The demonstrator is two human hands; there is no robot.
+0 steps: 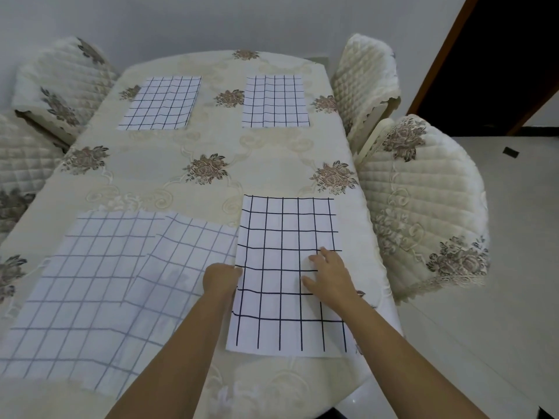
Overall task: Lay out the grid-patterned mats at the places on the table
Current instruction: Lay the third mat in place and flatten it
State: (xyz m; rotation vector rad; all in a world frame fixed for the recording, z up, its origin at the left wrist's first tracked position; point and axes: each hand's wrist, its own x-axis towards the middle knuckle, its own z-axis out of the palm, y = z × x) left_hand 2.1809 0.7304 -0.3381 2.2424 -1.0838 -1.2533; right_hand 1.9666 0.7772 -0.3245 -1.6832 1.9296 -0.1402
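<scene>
White dark-grid mat [287,267] lies at near-right place. R hand [331,276] rests flat on it, fingers spread; L hand [222,279] pinches its left edge. Squaring-up step, prob. Next: flatten creased pale-grid mat [90,282], near left.

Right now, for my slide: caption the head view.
Left hand and right hand touch a white black-gridded mat on floral tablecloth.

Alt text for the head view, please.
A dark-grid mat lies at the table's near right, right hand flat on it, left hand at its left edge. Two mats lie at the far end; paler grid sheets overlap near left.
</scene>
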